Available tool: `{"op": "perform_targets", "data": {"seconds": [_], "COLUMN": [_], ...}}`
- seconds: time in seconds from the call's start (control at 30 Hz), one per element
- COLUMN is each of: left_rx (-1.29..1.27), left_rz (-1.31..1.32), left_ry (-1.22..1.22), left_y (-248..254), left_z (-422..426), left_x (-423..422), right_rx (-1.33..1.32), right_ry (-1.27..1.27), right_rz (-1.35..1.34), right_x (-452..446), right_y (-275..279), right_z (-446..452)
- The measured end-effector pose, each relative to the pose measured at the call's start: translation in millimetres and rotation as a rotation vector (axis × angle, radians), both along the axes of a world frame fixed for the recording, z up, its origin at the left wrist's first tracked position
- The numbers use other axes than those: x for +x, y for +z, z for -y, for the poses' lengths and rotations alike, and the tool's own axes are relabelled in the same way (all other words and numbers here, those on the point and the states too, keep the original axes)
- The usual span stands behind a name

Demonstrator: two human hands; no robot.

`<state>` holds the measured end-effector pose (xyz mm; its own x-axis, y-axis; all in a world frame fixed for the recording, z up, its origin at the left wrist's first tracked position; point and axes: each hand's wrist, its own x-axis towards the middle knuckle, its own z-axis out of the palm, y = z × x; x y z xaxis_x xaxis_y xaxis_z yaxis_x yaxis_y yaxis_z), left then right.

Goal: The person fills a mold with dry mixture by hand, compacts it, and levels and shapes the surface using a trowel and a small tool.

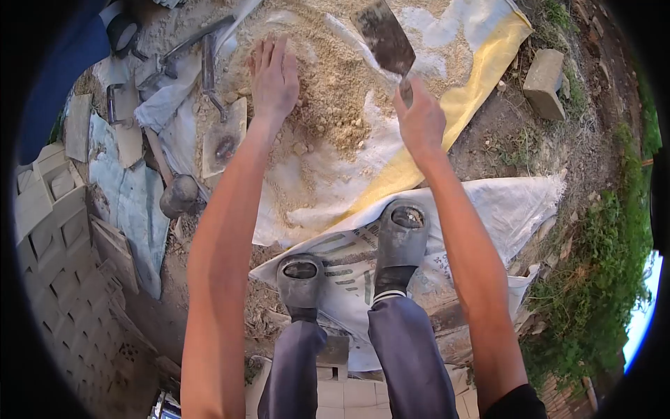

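My left hand (274,82) lies over the left part of a heap of crumbly tan sand (338,105), palm down with its fingers stretched out and holding nothing. My right hand (421,122) is closed around the handle of a trowel (384,36), whose broad, dirty metal blade points away from me above the sheet. Under the sand spreads a white sheet with a yellow border (478,84). Left of my left hand are metal tools (209,66) and a flat, dusty piece (227,143) with a dark mark on it.
A mallet (180,195) with a rounded head lies at the left, near stacked pale blocks (66,244). One loose brick (544,82) sits on the soil at the right. My feet in grey slippers (401,237) stand on a printed white sack (481,209). A person's dark-blue clothing (66,77) shows upper left.
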<state>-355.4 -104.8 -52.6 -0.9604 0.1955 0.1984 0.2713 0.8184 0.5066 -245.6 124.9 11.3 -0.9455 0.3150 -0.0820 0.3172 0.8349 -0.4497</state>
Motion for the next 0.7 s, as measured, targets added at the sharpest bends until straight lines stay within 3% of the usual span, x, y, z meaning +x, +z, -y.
{"op": "perform_targets", "data": {"seconds": [0.1, 0.17, 0.33, 0.53, 0.7], "left_rx": [-0.054, 0.017, 0.209, 0.291, 0.427], "left_rz": [0.030, 0.128, 0.177, 0.276, 0.217], "left_ry": [-0.004, -0.050, -0.160, -0.045, 0.172], "left_y": [-14.5, -10.4, 6.7, 15.8, 20.7], "left_z": [-2.3, -4.6, -2.7, -3.7, -46.6], "left_x": [-26.1, -21.6, 58.9, 115.8, 126.8], "right_rx": [0.092, 0.323, 0.162, -0.053, -0.117], "right_ry": [0.169, 0.432, 0.565, 0.507, 0.327], "right_rz": [0.016, 0.157, 0.368, 0.316, 0.504], "right_x": [-62.5, -91.0, -72.8, 14.4, 32.8], "right_y": [2.0, 3.7, 24.1, 2.9, 12.2], "right_z": [-17.8, -19.5, -40.6, -34.2, -8.3]}}
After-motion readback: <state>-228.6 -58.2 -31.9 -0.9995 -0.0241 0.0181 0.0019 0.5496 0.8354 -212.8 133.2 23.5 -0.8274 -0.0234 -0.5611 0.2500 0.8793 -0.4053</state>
